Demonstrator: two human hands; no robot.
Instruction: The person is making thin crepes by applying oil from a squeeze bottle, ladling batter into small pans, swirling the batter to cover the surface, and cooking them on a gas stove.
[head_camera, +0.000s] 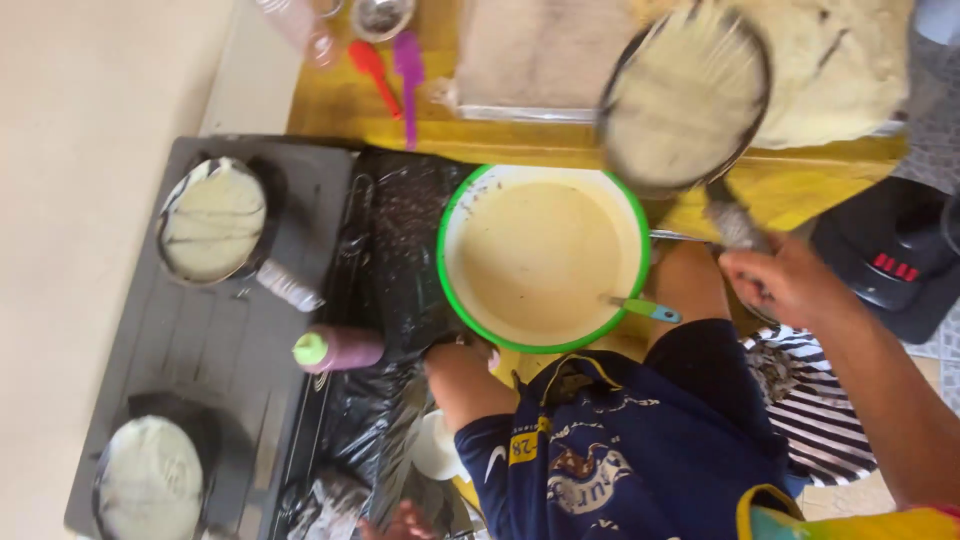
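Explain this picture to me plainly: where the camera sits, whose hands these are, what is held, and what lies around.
There is no machine here. A person wears one camera on the head, looking straight down, so the dark blue shorts are their own lap. The right hand grips the handle of a small round pan, raised over a stack of thin pale sheets; the pan is blurred. The left hand cannot be seen clearly. Below sits a green-rimmed bowl of cream batter with a ladle in it. To the left, a dark stove carries two more pans with pale batter. A bottle with a green cap lies beside the stove.
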